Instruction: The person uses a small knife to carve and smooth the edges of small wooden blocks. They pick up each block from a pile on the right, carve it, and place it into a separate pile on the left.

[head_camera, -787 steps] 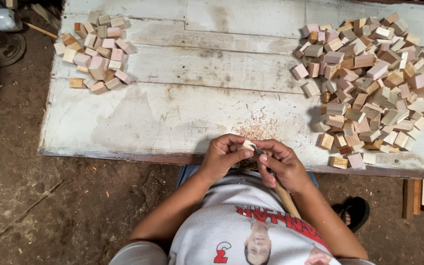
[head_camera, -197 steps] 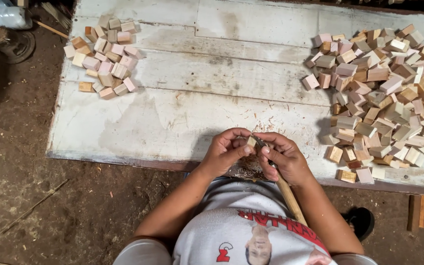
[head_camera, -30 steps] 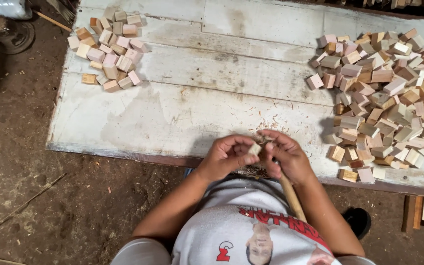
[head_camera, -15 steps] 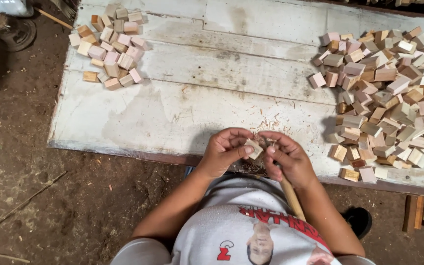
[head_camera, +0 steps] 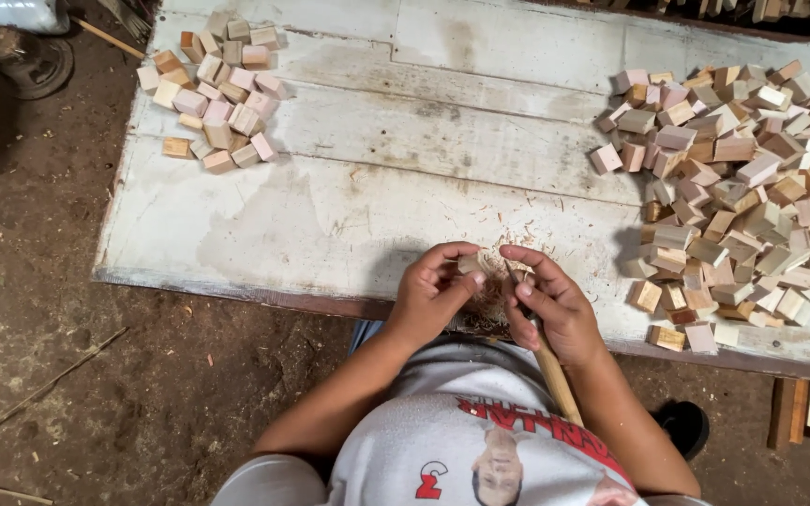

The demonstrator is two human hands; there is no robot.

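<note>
Fingertips of the left hand [head_camera: 428, 298] pinch a small wooden block [head_camera: 470, 266], the right hand [head_camera: 553, 305] at its 3 o'clock gripping a wooden-handled tool [head_camera: 551, 370] angled toward 11 o'clock.

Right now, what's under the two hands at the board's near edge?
Under the left hand and right hand: loose wood shavings on the white board. The hands cover part of the shavings and most of the small piece held.
</note>
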